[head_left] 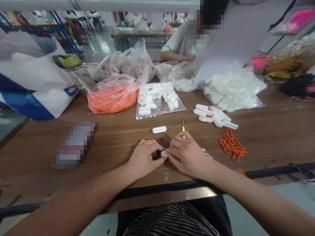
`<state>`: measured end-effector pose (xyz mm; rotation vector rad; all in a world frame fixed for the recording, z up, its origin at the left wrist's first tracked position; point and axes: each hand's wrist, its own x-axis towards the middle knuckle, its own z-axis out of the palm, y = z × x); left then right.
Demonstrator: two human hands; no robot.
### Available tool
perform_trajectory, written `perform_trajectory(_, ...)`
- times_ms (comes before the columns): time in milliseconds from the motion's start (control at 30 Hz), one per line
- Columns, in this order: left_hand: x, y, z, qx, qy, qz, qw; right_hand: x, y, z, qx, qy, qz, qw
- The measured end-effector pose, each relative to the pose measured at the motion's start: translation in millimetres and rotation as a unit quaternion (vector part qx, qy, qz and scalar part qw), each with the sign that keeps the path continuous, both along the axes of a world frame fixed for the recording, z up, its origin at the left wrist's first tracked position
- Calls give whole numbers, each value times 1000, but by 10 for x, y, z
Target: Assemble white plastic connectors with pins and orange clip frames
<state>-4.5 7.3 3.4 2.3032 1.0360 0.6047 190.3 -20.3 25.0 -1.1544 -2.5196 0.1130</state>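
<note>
Between my two hands, close to the table's front edge, is a small white plastic part (163,153). My left hand (147,155) pinches it from the left with thumb and fingertips. From the right, the fingertips of my right hand (185,154) close on its other end and cover much of it. A white oblong plastic piece (159,129) lies just beyond my hands. A screwdriver-like tool (183,126) with a thin metal shaft and yellow-green handle points away, its near end hidden by my right hand. Small white pieces (206,153) lie partly hidden beside that hand.
Orange rectangular frames (232,144) and several white pieces (214,114) lie to the right. Behind stand bags of orange parts (113,95), white parts (157,98) and white strips (231,87). A blurred flat object (73,144) lies left. A person (182,42) sits opposite.
</note>
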Motion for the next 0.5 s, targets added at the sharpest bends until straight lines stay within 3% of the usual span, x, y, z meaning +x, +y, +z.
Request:
perform_trajectory(100,2,6,2,-5,-3,-1,1000,-54,-94,-46,78,-51,15,996)
perform_trajectory(200,5,8,8,-4,-4,1,1000,-91,-141,-62,98,-58,5,993)
perform_trajectory(333,0,11,-4,-6,-3,2,1000,140,-71,60,0,30,-46,998)
perform_trajectory(400,-7,14,-15,-5,-2,2,1000,408,-14,137,-52,81,-120,988)
perform_trajectory(500,-17,16,-24,-4,-2,2,1000,843,29,172,-141,15,-200,969)
